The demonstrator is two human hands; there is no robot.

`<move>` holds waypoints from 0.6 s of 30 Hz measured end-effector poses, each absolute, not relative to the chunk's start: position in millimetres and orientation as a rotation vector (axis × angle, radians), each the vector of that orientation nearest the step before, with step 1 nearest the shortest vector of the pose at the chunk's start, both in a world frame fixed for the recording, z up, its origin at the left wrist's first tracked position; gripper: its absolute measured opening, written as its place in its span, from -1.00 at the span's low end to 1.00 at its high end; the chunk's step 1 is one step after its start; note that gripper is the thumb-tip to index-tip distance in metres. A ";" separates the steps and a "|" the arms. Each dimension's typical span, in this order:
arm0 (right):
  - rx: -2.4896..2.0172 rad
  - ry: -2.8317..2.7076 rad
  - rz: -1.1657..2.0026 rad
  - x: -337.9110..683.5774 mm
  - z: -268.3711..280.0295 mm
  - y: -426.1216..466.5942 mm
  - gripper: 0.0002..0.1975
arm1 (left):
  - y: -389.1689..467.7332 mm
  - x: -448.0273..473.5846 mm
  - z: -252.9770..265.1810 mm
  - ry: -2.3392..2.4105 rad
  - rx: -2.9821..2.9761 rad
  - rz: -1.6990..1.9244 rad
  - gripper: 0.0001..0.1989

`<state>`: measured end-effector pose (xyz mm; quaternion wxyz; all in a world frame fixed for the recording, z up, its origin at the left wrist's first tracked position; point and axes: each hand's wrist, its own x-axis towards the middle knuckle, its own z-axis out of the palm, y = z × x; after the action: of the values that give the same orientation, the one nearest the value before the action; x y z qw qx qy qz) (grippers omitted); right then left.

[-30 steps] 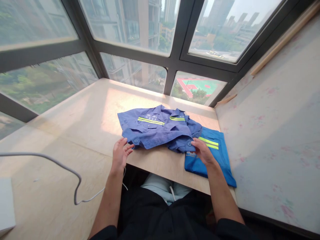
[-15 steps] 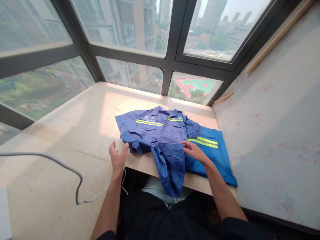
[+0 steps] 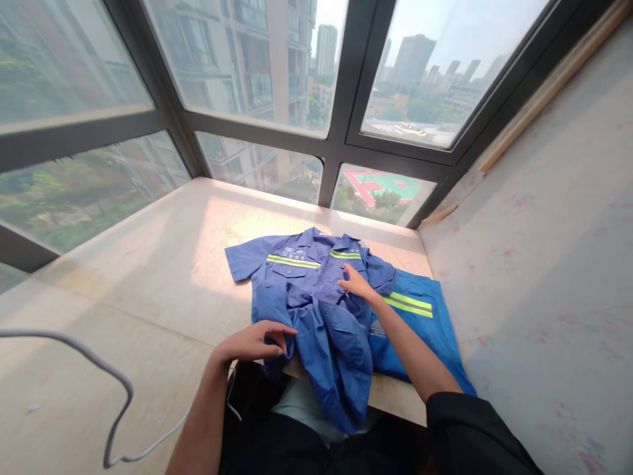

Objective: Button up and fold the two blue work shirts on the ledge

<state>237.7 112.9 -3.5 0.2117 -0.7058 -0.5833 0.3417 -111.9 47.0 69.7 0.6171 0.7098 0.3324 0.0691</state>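
A blue-purple short-sleeved work shirt with yellow reflective stripes and white chest lettering lies front up, collar toward the window. Its lower part is bunched and hangs over the near edge toward my lap. My left hand pinches the cloth at the shirt's lower left side, the fingertips partly hidden by the fold. Over the chest on the right, my right hand has its thumb and forefinger apart, touching or just above the fabric. A folded brighter blue garment with a yellow stripe lies partly under the shirt's right side.
The pale wooden surface runs up to the dark window frame. A grey cable curls across the left side and on toward my lap. A flower-patterned wall bounds the right.
My left hand has moved right and nearer to me onto the shirt's lower side, drawing it inward. My right hand has moved up from the hem to the chest. The left sleeve shows more fully.
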 end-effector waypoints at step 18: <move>-2.474 -1.728 0.648 201.2 -3.1 211.4 -0.37 | 137.2 -69.2 -14.2 1.513 2.091 -0.049 -0.22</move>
<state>201.2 211.4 -3.1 0.0278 -0.8013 -0.5596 0.2098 -69.2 137.2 -14.2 0.2766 0.7785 0.5631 -0.0181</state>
